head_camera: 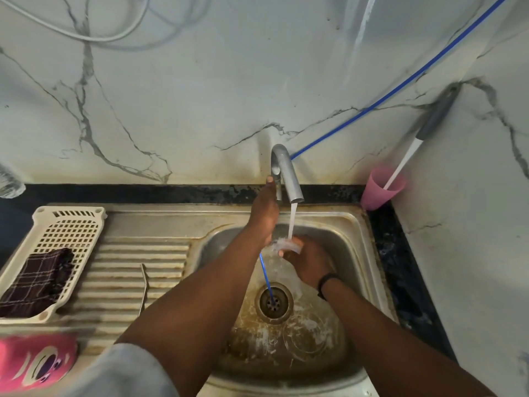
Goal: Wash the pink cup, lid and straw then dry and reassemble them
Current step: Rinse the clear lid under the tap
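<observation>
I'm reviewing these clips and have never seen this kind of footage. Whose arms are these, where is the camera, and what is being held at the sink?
No robot here: a person's bare arms, filmed by a wide-angle head-worn camera looking down. The left hand touches the grey metal tap, which is running. The right hand holds a small clear plastic piece under the stream; whether it is the lid I cannot tell. The stainless steel sink is stained. A thin blue tube runs to the drain. On the drainboard sits a cream plastic basket holding a dark checked cloth.

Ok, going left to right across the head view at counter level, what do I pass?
Pink cup at the near left, white basket with the checked cloth, thin metal rod on the drainboard, tap, pink tumbler holding a brush.
</observation>
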